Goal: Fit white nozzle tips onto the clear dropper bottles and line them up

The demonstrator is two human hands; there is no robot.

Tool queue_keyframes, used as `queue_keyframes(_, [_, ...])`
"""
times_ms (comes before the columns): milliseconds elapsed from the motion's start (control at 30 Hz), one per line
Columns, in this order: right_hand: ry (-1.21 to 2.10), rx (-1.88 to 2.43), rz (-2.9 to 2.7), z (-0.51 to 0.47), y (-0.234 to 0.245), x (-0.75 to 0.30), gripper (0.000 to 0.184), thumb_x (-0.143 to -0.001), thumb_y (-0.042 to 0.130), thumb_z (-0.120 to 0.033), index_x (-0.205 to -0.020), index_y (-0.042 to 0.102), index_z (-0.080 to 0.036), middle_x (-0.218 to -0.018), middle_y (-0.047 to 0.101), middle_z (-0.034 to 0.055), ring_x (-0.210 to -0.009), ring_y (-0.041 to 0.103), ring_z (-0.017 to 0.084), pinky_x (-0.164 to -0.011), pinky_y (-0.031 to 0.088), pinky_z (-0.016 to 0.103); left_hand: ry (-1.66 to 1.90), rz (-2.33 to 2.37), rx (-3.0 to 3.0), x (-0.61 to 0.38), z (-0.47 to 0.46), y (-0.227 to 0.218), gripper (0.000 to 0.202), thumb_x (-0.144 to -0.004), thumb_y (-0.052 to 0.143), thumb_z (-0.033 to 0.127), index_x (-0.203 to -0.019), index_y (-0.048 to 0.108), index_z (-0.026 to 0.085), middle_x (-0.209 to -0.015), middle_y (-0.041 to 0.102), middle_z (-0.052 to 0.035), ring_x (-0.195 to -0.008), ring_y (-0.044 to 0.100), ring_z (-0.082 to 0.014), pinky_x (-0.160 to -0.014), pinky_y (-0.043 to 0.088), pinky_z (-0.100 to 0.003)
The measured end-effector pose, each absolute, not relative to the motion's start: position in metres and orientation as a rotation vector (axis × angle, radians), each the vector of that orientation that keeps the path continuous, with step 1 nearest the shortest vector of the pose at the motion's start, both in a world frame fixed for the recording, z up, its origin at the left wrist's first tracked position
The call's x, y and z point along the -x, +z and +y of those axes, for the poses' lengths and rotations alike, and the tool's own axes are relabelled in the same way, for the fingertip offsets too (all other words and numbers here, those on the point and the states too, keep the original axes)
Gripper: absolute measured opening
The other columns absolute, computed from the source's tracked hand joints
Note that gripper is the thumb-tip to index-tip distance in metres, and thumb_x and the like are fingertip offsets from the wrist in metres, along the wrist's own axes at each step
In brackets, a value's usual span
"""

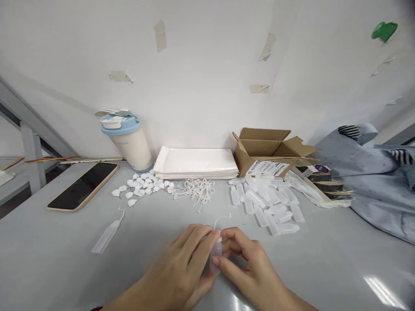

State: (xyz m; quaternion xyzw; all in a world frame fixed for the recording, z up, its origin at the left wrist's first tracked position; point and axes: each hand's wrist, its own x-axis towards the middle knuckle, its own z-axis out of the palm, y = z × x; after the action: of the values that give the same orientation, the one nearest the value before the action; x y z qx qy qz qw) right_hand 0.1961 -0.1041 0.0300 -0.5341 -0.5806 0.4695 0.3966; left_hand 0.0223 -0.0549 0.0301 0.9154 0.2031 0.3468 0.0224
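Between my two hands, low in the middle of the head view, a small translucent plastic bottle (216, 250) stands nearly upright. A thin white curved strap (220, 217) sticks out above its neck. The fingers of my left hand (186, 259) wrap round the bottle's left side and top. My right hand (248, 263) pinches it from the right, thumb on its front. Part of the bottle is hidden by fingers. Off to the left lies a similar bottle (106, 236) with a white strap at its neck.
Behind my hands lie small white caps (142, 185), tangled white straps (196, 190) and a pile of translucent bottles (266, 201). Farther back are a tumbler (129, 144), a white stack (196, 162) and an open carton (266, 153). A phone (84, 185) lies left, blue cloth (366, 181) right.
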Motion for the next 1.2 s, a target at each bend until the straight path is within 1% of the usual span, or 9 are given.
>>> queue_keyframes(167, [1.154, 1.313, -1.494, -0.105, 0.028, -0.196, 0.013, -0.086, 0.057, -0.022, -0.099, 0.056, -0.020, -0.079, 0.069, 0.0010, -0.069, 0.064, 0.015, -0.067, 0.050, 0.028, 1.022, 0.659, -2.833, -0.022, -0.056, 0.035, 0.031, -0.086, 0.049, 0.006, -0.117, 0.055, 0.006, -0.099, 0.061, -0.0156, -0.090, 0.061, -0.0230, -0.073, 0.059, -0.034])
queue_keyframes(267, [1.215, 1.285, -1.452, -0.106, 0.028, -0.196, 0.014, -0.089, 0.056, -0.022, -0.102, 0.057, -0.020, -0.077, 0.069, -0.0002, -0.069, 0.064, 0.015, -0.066, 0.050, 0.027, 1.023, 0.659, -2.829, -0.021, -0.056, 0.037, 0.030, -0.087, 0.049, 0.007, -0.117, 0.054, 0.005, -0.102, 0.059, -0.0164, -0.093, 0.060, -0.0235, -0.075, 0.059, -0.034])
queue_keyframes(467, [1.294, 1.273, -1.358, -0.105, 0.030, -0.195, 0.013, -0.090, 0.059, -0.028, -0.098, 0.059, -0.019, -0.077, 0.068, 0.0003, -0.070, 0.063, 0.015, -0.065, 0.048, 0.027, 1.003, 0.580, -2.844, -0.017, -0.055, 0.042, 0.030, -0.087, 0.050, 0.005, -0.117, 0.054, 0.004, -0.103, 0.062, -0.0168, -0.093, 0.060, -0.0235, -0.078, 0.058, -0.035])
queue_keyframes(600, [1.389, 1.242, -1.233, -0.102, 0.032, -0.195, 0.018, -0.085, 0.066, -0.034, -0.091, 0.059, -0.018, -0.074, 0.065, 0.0000, -0.067, 0.062, 0.014, -0.066, 0.049, 0.027, 1.001, 0.545, -2.808, -0.018, -0.053, 0.042, 0.032, -0.086, 0.053, 0.005, -0.118, 0.055, 0.003, -0.105, 0.063, -0.0176, -0.097, 0.060, -0.0246, -0.082, 0.058, -0.037])
queue_keyframes(733, [1.425, 1.211, -1.159, -0.102, 0.033, -0.196, 0.021, -0.078, 0.075, -0.030, -0.085, 0.059, -0.018, -0.070, 0.063, -0.0022, -0.066, 0.061, 0.013, -0.067, 0.047, 0.026, 1.076, 0.480, -2.727, -0.021, -0.054, 0.041, 0.035, -0.085, 0.058, 0.005, -0.120, 0.053, 0.002, -0.107, 0.064, -0.0172, -0.101, 0.059, -0.0248, -0.086, 0.057, -0.036])
queue_keyframes(800, [1.466, 1.156, -1.125, -0.102, 0.035, -0.197, 0.023, -0.079, 0.075, -0.033, -0.087, 0.060, -0.018, -0.073, 0.063, -0.0014, -0.069, 0.061, 0.013, -0.069, 0.047, 0.026, 1.129, 0.482, -2.629, -0.023, -0.055, 0.041, 0.037, -0.083, 0.060, 0.003, -0.119, 0.053, 0.005, -0.107, 0.065, -0.0158, -0.102, 0.059, -0.0233, -0.086, 0.056, -0.034])
queue_keyframes(900, [1.631, 0.946, -1.088, -0.101, 0.039, -0.199, 0.024, -0.085, 0.068, -0.039, -0.095, 0.065, -0.018, -0.077, 0.067, 0.0021, -0.077, 0.065, 0.017, -0.074, 0.048, 0.029, 1.231, 0.488, -2.491, -0.024, -0.057, 0.042, 0.040, -0.081, 0.061, 0.004, -0.120, 0.054, 0.009, -0.109, 0.065, -0.0141, -0.103, 0.060, -0.0224, -0.085, 0.056, -0.033])
queue_keyframes(1067, [1.842, 0.631, -0.925, -0.100, 0.047, -0.200, 0.019, -0.089, 0.063, -0.030, -0.103, 0.071, -0.020, -0.078, 0.071, 0.0037, -0.085, 0.069, 0.020, -0.084, 0.048, 0.034, 1.330, 0.499, -2.449, -0.024, -0.061, 0.042, 0.036, -0.085, 0.064, 0.015, -0.120, 0.057, 0.013, -0.106, 0.069, -0.0125, -0.098, 0.063, -0.0228, -0.078, 0.058, -0.034])
queue_keyframes(1200, [1.841, 0.596, -0.888, -0.100, 0.047, -0.201, 0.018, -0.089, 0.066, -0.028, -0.105, 0.069, -0.022, -0.080, 0.073, 0.0031, -0.085, 0.070, 0.018, -0.083, 0.049, 0.032, 1.325, 0.480, -2.499, -0.022, -0.061, 0.039, 0.034, -0.085, 0.063, 0.014, -0.118, 0.057, 0.012, -0.108, 0.070, -0.0137, -0.100, 0.063, -0.0236, -0.085, 0.057, -0.038])
